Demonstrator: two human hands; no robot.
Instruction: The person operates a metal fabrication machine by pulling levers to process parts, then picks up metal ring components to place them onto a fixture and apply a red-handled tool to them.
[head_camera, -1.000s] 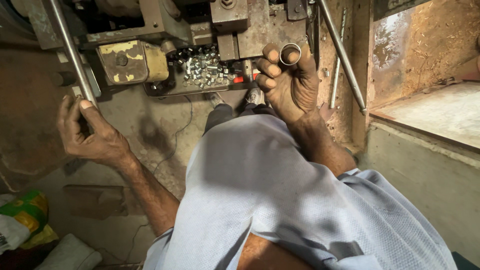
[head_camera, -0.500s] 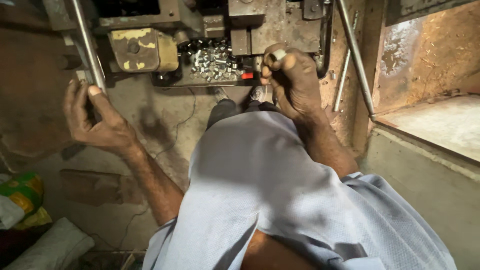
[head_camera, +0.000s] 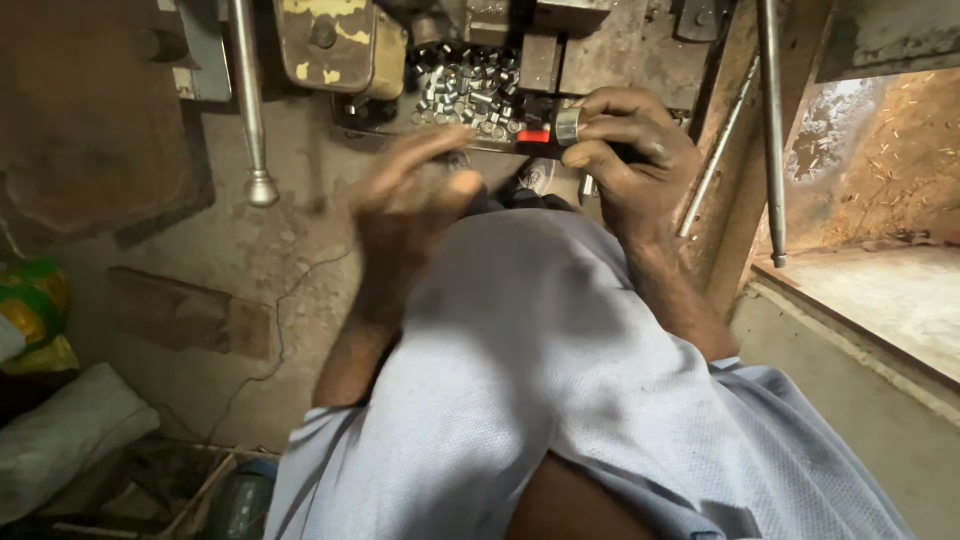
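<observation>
Steel ring (head_camera: 567, 127) pinched in right hand (head_camera: 625, 160) at tray (head_camera: 440, 128) edge; left hand (head_camera: 410, 195) blurred, fingers spread, empty.

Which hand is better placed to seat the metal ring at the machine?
Right, probably. The right hand already pinches the metal ring beside the red part; the left hand is blurred, empty-looking, lower.

Crumpled green-and-yellow plastic packet (head_camera: 30, 315): at the left edge, well left of the worn yellow-painted metal machine cover (head_camera: 335, 45) and lower in view. Pale grey-white woven sack (head_camera: 65, 440): lying just below the packet. No labels, signs or screens visible.
</observation>
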